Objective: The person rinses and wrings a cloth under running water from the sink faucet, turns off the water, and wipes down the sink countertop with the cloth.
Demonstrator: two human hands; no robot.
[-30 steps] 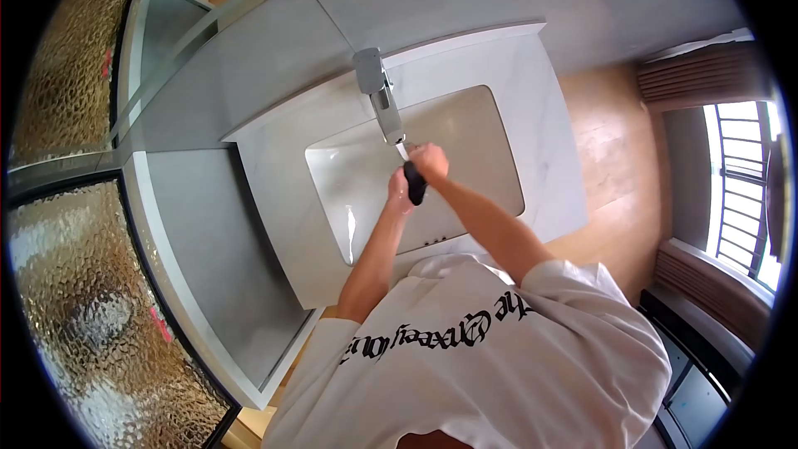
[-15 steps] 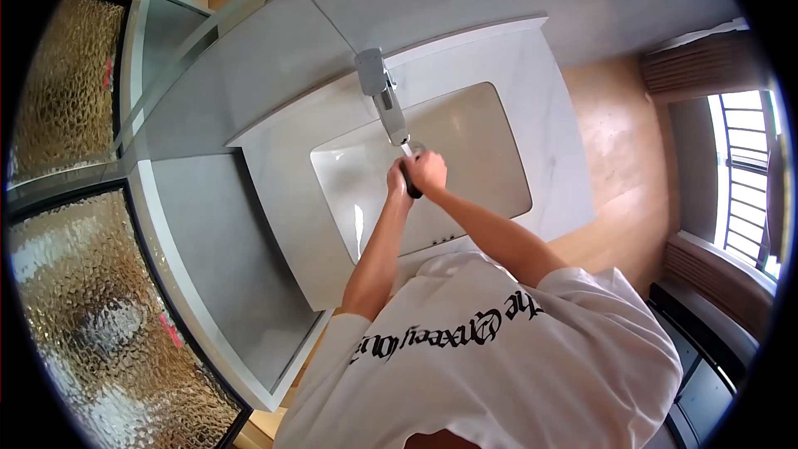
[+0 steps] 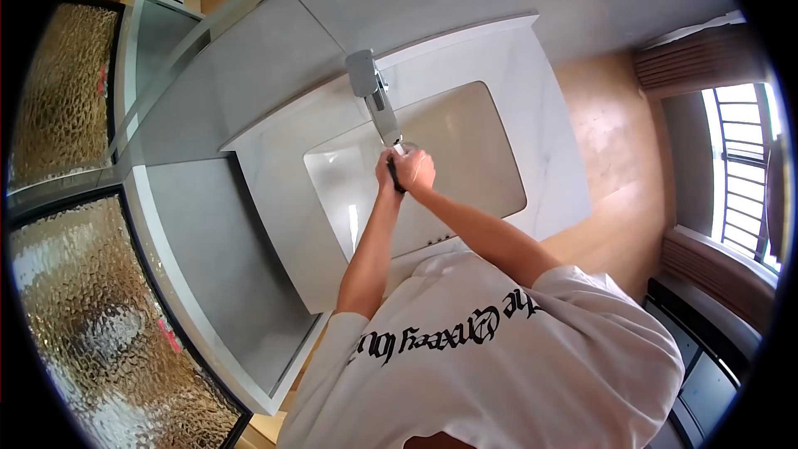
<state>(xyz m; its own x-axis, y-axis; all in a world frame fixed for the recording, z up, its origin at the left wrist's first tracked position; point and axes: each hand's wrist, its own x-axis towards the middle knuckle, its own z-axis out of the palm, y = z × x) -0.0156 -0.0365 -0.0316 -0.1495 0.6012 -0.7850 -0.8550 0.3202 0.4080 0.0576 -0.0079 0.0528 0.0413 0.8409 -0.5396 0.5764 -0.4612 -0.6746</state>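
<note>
Under the spout of a chrome faucet (image 3: 378, 104), my left hand (image 3: 385, 173) and my right hand (image 3: 416, 170) are pressed together over the sink basin (image 3: 486, 150). A small dark, soft-looking thing (image 3: 396, 177) is squeezed between them; only a narrow strip of it shows, and I cannot make out its kind. Water runs from the spout onto my hands. The fingers of both hands are curled in and partly hidden.
A pale marbled countertop (image 3: 553, 141) surrounds the basin. A mirror edge (image 3: 199, 29) runs along the wall behind. To the left stand a grey ledge (image 3: 224, 258) and a textured glass panel (image 3: 100, 324). A barred window (image 3: 742, 162) is at the right.
Both hands have shifted slightly left and closed tighter together. Less of the dark thing now shows between them. The view has moved a little.
</note>
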